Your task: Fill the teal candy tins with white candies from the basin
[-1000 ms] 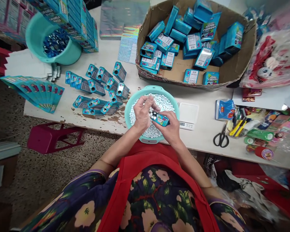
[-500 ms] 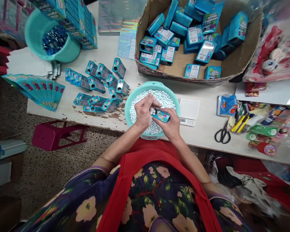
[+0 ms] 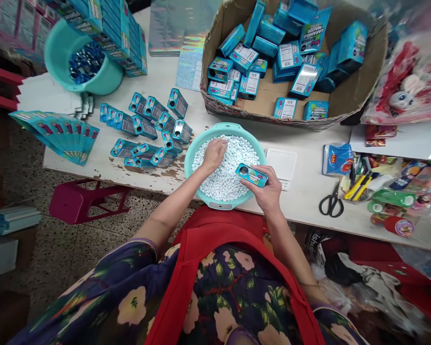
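A turquoise bowl [image 3: 188, 165] full of small white candies [image 3: 237, 148] sits at the table's front edge. Inside its left part is my left hand [image 3: 214, 155], fingers curled down against the candies; what they hold is hidden. My right hand [image 3: 269, 189] grips a small blue candy box [image 3: 253, 176] over the bowl's right side. The box lies tilted, its end with a dark round hole turned up and facing left. Several similar blue boxes [image 3: 143, 125] stand on the table left of the bowl, holes upward.
A large cardboard box [image 3: 251, 104] of blue boxes stands behind. A white scale [image 3: 280, 165] adjoins the bowl, with scissors [image 3: 331, 203] farther right. At the left are fanned blue printed cards [image 3: 62, 136], a tub [image 3: 89, 85] of shiny blue pieces and a pink stool [image 3: 70, 203] below.
My left hand has left the box's hole and moved left, down into the candies. My right hand has shifted slightly right and down with the box, which is now more fully visible.
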`<state>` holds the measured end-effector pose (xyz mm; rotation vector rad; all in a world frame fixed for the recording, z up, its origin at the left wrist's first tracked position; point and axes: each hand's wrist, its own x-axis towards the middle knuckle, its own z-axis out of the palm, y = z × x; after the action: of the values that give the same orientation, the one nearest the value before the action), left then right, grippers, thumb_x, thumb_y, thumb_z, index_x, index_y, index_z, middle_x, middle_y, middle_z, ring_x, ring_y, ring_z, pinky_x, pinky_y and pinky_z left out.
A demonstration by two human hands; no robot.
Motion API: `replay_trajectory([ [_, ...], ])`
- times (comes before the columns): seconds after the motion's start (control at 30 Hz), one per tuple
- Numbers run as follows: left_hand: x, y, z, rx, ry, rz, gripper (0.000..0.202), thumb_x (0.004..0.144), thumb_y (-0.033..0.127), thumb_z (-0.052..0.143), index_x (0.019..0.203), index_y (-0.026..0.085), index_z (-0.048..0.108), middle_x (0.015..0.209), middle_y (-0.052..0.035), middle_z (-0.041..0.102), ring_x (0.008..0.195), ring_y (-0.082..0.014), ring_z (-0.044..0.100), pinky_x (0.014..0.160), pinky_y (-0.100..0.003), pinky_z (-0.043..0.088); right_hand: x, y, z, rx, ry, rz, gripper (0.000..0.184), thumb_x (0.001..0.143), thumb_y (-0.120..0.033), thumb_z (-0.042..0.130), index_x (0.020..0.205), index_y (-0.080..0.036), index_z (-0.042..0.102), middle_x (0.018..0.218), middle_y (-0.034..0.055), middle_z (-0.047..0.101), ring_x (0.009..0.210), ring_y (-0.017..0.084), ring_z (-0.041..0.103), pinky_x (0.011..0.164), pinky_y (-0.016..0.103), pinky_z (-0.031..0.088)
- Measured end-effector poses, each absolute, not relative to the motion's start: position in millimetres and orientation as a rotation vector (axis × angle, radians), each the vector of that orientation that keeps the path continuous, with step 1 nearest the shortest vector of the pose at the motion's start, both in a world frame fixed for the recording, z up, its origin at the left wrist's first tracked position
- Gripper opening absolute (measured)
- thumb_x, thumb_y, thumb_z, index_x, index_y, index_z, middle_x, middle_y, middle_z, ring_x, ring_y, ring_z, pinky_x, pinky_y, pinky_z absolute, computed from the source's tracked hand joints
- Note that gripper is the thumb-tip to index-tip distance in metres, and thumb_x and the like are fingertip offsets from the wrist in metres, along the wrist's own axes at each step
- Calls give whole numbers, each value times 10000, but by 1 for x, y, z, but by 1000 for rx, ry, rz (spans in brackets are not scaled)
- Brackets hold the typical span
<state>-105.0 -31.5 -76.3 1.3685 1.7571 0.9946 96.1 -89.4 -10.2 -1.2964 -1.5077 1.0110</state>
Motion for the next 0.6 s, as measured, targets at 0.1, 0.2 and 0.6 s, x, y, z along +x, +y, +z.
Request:
replay_trajectory([
  [0.1,-86,-40,-102,1717,1888,479,353,911,420,552,1138,172,657,1234,-119,626,1211,-279,513,1046,-423,383,101,-88,-11,-1315,-1498,1018,388,676,-424,839,996,-257,697,995,36,655,974,219,643,870,397,536],
  [0.2,-69,-60,-102,1816,1896,197,426,915,520,493,1155,202,646,1195,-123,614,1132,-298,540,955,-417,420,105,-90,-11,-1339,-1475,1021,412,669,-412,845,1015,-250,690,992,33,658,952,214,648,850,385,538],
  [0.6,-82,-75,-35,480,1386,1272,299,757,450,670,729,193,519,614,38,544,454,-78,446,442,-215,328,90,-89,-12,-1398,-1706,942,330,727,-362,796,1014,-244,682,953,38,657,912,224,647,822,383,528],
])
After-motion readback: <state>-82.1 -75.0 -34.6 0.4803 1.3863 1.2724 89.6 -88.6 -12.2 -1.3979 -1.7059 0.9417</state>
